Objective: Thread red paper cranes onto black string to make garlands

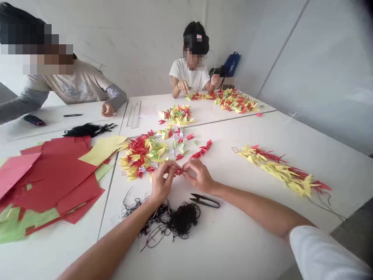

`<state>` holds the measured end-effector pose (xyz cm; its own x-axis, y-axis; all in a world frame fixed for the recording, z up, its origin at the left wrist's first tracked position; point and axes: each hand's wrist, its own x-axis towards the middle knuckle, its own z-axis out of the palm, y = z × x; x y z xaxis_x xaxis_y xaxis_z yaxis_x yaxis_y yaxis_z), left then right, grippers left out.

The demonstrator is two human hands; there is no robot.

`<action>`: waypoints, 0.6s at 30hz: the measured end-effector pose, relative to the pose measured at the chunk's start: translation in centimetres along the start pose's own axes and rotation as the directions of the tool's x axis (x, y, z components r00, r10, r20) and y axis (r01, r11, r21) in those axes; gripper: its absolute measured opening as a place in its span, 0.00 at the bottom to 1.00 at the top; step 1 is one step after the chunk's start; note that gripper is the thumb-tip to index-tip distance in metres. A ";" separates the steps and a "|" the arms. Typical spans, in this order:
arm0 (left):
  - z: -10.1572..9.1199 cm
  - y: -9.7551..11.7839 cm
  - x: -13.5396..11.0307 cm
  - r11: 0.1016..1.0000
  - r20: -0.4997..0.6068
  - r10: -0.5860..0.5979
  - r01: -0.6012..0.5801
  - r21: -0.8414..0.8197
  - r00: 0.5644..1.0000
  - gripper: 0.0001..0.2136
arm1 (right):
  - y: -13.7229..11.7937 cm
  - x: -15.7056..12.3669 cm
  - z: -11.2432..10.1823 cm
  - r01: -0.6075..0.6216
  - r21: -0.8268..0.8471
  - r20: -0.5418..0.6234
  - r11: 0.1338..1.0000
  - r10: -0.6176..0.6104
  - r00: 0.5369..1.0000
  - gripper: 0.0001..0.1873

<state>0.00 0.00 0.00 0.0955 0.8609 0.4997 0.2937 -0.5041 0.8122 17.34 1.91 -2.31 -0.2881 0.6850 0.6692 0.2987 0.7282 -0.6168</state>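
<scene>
Between the fingertips of both hands is a small red folded-paper piece (178,172), probably an origami crane. My left hand (163,179) pinches it from one side, and my right hand (199,175) pinches it from the other. Just beyond my hands lie a short row of red paper cranes (203,150) and a heap of mixed red, yellow, green and white cranes (142,151). Under my left wrist sits a tangle of black thread (183,219). Thread snips (204,200) rest on the table below my right hand.
Red, yellow and green paper sheets (58,179) spread over the left. Strung cranes (279,169) lie at right. More crane piles (176,115) stand farther back, near a person (192,76) handling cranes. Another person (78,83) sits at left, beside black thread (87,130).
</scene>
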 end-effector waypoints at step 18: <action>-0.2 -0.7 -0.3 0.996 0.033 -0.079 0.080 -0.039 0.996 0.09 | -0.2 -1.6 -1.2 0.191 0.217 0.098 0.957 -0.216 0.971 0.16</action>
<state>-0.39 0.05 -0.65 0.1034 0.8998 0.4239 0.2633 -0.4358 0.8607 18.81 0.67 -2.75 -0.4338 0.5102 0.7426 0.0330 0.8327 -0.5528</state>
